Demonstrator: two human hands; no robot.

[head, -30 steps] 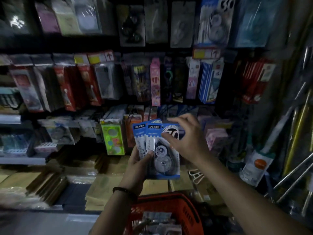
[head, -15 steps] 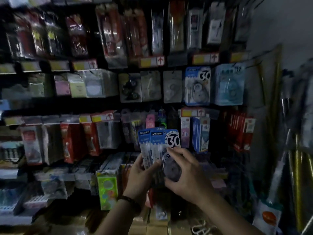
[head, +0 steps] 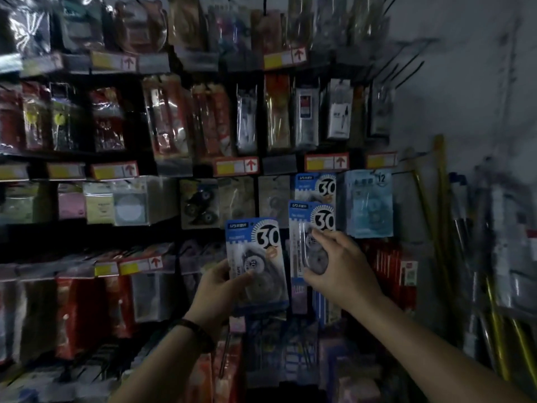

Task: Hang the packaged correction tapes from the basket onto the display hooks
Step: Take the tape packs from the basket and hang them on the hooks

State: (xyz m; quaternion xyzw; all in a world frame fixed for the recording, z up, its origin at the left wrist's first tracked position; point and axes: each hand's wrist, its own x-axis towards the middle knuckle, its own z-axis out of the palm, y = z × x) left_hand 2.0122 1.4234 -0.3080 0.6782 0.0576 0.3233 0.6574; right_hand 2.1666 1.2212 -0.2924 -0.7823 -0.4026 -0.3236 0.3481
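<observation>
My left hand (head: 216,289) grips a blue-and-white correction tape pack marked "30" (head: 255,257) by its lower left edge, upright in front of the display. My right hand (head: 340,266) pinches a second matching pack (head: 311,225) and holds it up just below an identical pack hanging on a display hook (head: 315,186). The hook itself is hidden behind the packs. The basket is out of view.
Rows of packaged stationery hang on hooks across the dark display wall, with yellow-and-red price labels (head: 236,165) under each row. A light blue pack marked "12" (head: 367,202) hangs right of the "30" packs. Long poles (head: 444,228) lean at the right.
The view has tilted up from the basket to the hooks. My right hand has separated one pack from the bunch in my left hand and lifted it up and right toward the hanging pack.
</observation>
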